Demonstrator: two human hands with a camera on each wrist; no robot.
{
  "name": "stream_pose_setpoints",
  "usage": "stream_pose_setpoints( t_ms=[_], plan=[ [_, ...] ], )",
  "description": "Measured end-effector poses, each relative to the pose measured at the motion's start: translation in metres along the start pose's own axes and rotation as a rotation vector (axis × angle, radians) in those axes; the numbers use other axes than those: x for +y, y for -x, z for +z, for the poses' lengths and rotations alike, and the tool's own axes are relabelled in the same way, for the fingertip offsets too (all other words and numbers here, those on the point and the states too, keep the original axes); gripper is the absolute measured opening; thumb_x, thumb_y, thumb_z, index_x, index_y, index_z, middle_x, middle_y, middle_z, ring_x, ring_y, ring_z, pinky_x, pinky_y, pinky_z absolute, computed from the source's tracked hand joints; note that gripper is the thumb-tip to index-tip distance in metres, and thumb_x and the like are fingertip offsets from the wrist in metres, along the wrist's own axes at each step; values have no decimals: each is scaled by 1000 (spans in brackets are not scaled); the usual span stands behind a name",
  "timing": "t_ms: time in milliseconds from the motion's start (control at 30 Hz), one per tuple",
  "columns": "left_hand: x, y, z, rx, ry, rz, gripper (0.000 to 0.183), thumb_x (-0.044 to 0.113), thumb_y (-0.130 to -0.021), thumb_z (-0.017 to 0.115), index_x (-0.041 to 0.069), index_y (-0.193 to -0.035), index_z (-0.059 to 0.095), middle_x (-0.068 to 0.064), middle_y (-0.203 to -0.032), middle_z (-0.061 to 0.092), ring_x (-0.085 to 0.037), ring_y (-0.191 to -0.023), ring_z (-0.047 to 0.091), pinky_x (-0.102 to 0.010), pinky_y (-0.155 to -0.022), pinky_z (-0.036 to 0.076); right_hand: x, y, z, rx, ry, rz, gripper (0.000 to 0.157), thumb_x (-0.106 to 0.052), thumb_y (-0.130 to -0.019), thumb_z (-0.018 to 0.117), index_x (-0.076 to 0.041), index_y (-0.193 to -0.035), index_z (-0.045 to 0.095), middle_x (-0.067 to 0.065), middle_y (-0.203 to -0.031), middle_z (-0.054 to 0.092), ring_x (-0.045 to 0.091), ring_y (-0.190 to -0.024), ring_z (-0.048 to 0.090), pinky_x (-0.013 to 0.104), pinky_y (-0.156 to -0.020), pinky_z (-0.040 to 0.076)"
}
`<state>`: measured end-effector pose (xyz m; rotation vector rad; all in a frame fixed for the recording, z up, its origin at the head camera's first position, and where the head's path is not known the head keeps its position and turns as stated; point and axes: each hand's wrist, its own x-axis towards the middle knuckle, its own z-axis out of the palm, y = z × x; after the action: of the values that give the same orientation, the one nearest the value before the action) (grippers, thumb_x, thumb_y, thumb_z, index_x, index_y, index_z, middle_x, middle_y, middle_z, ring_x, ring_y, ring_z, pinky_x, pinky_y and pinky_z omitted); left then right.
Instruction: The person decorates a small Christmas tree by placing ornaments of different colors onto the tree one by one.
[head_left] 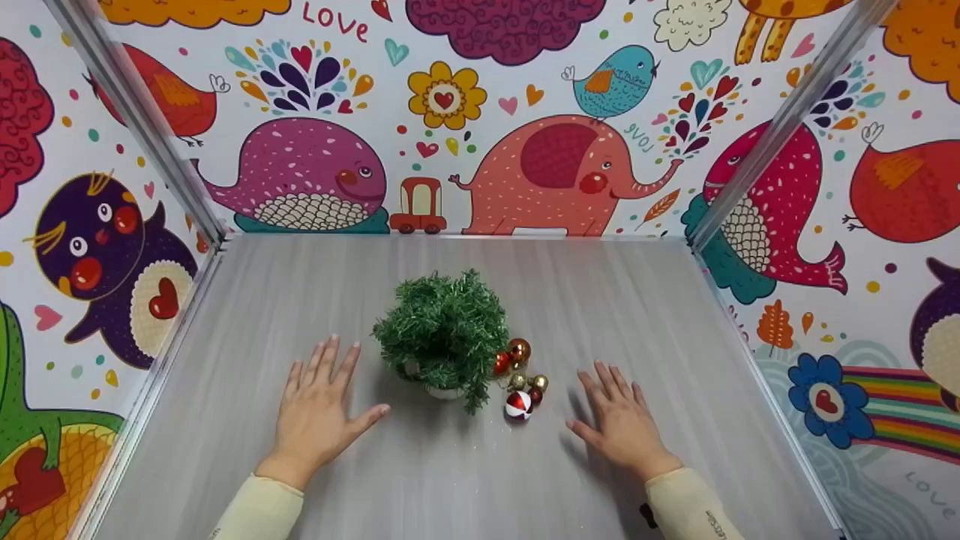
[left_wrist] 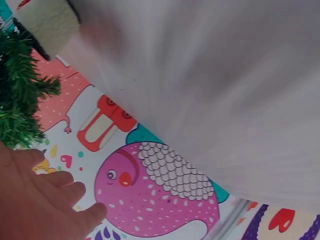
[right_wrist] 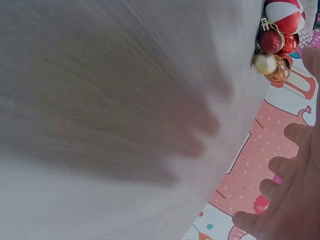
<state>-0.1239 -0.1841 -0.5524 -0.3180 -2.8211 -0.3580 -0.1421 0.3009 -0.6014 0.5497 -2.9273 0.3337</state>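
A small green artificial Christmas tree (head_left: 442,322) stands mid-table, its pale base (head_left: 444,392) partly hidden under the branches. Right beside it lies a cluster of bauble ornaments: a red-and-white one (head_left: 518,406), a copper one (head_left: 518,349), small gold ones (head_left: 539,383) and red ones. To the left of the tree my left hand (head_left: 319,409) is spread with fingers straight, holding nothing. My right hand (head_left: 619,420), also with straight fingers and holding nothing, is to the right of the baubles, apart from them. The right wrist view shows the baubles (right_wrist: 282,15) near that hand's fingers (right_wrist: 250,220).
The grey wood-grain table (head_left: 360,487) is bounded by printed panels at the back (head_left: 525,90), left and right. Metal strips (head_left: 172,157) run along the panel corners and table edges. Both forearms wear pale yellow sleeves (head_left: 262,510).
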Motion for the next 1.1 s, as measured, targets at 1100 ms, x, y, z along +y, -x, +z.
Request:
stream_pose_setpoints(
  t_ms=[1100],
  plan=[
    [65,-49,10,143,174,90,119,47,-71,86,10,-160,16,-14,-165,13,-37,-137,41,-52,-110,32,-17,4,9,-26,-34,-54,82,-58,-87,67,-14,-152,43,16,-157,35,38,-143,30,67,-107,26]
  ],
)
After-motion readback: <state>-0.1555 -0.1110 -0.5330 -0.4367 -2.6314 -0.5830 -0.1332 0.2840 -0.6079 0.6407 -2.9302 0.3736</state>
